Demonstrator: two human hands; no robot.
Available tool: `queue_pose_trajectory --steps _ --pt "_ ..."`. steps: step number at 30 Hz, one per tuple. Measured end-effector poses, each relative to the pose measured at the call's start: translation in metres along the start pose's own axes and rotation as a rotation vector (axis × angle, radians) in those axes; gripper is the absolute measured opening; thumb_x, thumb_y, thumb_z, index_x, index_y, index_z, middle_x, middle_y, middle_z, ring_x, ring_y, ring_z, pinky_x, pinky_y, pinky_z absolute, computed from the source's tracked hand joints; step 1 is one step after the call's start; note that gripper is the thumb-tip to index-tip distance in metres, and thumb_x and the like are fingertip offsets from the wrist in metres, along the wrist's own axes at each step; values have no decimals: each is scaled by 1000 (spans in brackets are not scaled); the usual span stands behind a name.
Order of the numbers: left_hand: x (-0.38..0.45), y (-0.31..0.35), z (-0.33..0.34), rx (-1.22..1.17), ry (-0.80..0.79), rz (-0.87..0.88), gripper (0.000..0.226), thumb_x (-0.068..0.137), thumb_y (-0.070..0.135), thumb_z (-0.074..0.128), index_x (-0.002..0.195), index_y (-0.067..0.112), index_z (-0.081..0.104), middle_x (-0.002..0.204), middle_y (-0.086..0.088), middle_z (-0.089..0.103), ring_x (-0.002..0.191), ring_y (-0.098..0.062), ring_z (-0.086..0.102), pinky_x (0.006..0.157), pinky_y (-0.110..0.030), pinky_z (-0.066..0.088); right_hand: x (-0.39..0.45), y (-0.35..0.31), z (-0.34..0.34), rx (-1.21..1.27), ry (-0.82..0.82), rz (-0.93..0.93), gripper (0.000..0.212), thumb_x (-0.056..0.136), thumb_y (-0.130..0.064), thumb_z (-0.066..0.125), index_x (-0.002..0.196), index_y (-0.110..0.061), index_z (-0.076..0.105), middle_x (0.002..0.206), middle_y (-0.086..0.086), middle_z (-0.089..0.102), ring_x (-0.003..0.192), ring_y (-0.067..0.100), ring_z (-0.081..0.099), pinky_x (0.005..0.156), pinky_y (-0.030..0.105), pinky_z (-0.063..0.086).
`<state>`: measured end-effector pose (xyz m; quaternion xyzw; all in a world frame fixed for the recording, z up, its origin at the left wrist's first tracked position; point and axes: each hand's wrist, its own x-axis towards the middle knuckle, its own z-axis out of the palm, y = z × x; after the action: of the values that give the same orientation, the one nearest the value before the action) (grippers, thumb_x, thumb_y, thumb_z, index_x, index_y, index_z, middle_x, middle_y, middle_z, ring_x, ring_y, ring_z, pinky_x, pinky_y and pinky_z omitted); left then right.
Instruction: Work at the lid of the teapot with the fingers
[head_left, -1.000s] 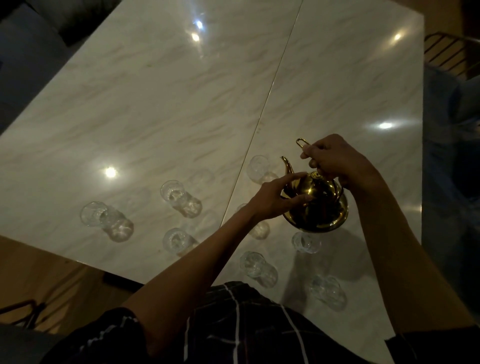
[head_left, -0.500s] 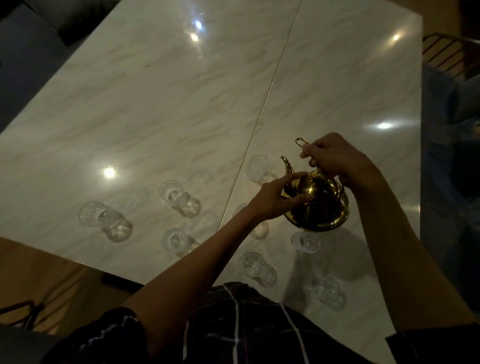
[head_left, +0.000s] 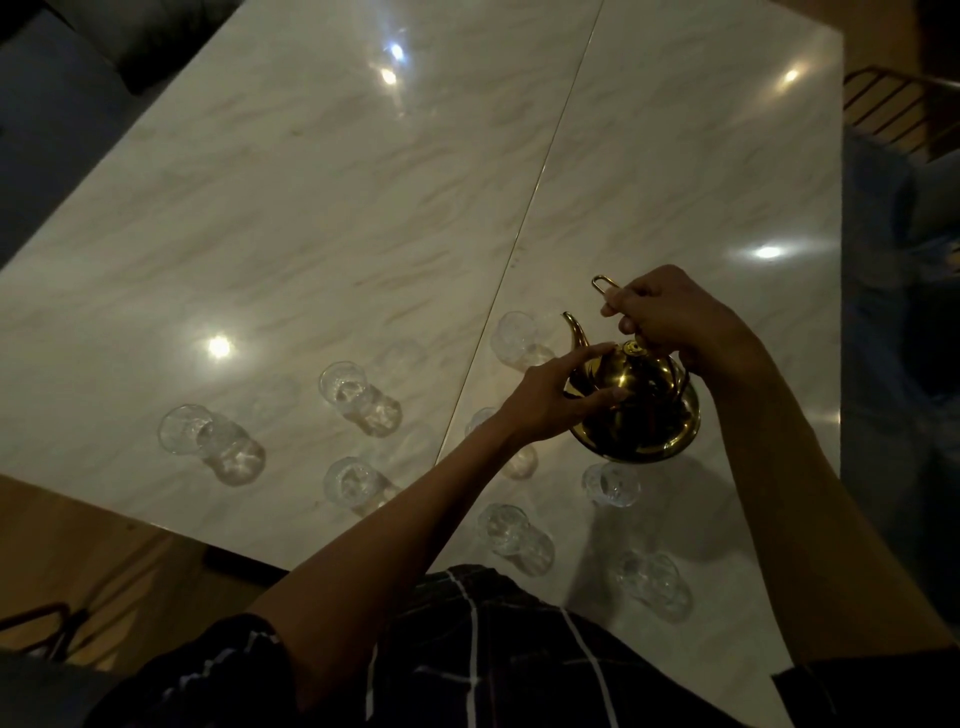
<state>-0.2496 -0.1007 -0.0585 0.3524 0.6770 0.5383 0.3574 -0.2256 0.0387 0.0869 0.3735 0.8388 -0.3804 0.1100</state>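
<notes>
1. The right hand (head_left: 670, 317) has its grip clenched round the wire handle (head_left: 605, 286) of the gold teapot (head_left: 636, 415), holding the pot tilted just above the table (head_left: 363, 208), spout (head_left: 574, 327) pointing far and left.
2. The left hand (head_left: 558, 400) has thumb and fingers curved round the pot's left shoulder — steadying it, by the look of things.
3. The step in hand seems to be pouring or lining up a pour: the spout is nearest the far glass (head_left: 517, 338), right of the table's seam, with other small glasses (head_left: 358, 397) spread left and near.
4. The next move probably calls for a slow tip over one rim — both hands firm, the base kept off the glass (head_left: 610, 483) just near it.
5. Against the earlier pictures almost nothing differs: hands, pot and glasses sit where they were, apart from a slight shift of the view.
</notes>
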Motion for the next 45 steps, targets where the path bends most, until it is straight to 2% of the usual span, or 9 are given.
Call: queue_pose_trajectory --steps 7,19,27,34,37,42,44,45 --pt "1 2 0 -7 10 6 62 95 35 73 151 24 50 135 -10 67 114 -22 68 92 -38 62 0 0 -1 2 -11 1 30 102 -28 51 102 -7 72 73 2 61 58 13 53 55 26 39" --pt "2 -1 1 3 10 49 61 95 32 73 151 21 51 129 -11 68 102 -17 68 87 -36 63 0 1 -2 -1 -3 4 31 102 -29 50 104 -7 72 74 2 61 59 12 53 56 26 39" --pt "4 2 -1 4 -5 33 61 95 33 72 151 20 50 132 -12 68 107 -23 69 89 -40 63 2 2 -3 -4 -5 1 31 102 -29 50 104 -7 72 74 2 61 60 12 53 57 26 40" --pt "5 3 -7 24 -9 36 63 94 32 74 151 19 50 125 -14 69 108 -22 69 89 -40 63 -2 9 1 84 49 -23 28 101 -30 51 95 -12 71 74 4 61 63 13 55 56 25 41" --pt "4 5 -8 43 7 43 63 94 31 75 151 17 51 130 -13 67 109 -18 66 89 -35 61 -6 14 4 112 76 -27 29 100 -33 51 95 -13 71 76 5 62 64 12 57 57 25 42" --pt "-5 8 -8 89 72 68 62 93 27 76 149 15 52 132 -10 66 109 -14 61 82 -9 47 -15 18 10 148 95 -62 28 100 -33 51 92 -14 70 73 5 60 63 13 55 56 27 42" --pt "-12 9 -8 97 112 72 63 91 26 78 149 17 54 133 -9 66 109 -14 62 82 -10 49 -22 16 13 154 98 -90 27 100 -33 51 90 -15 70 73 4 60 67 14 56 59 28 44" --pt "-16 9 -7 98 126 74 64 90 27 79 148 18 54 133 -8 66 109 -15 63 86 -16 53 -25 15 14 161 95 -103 27 100 -33 52 89 -16 70 73 4 60 69 14 57 60 28 45"
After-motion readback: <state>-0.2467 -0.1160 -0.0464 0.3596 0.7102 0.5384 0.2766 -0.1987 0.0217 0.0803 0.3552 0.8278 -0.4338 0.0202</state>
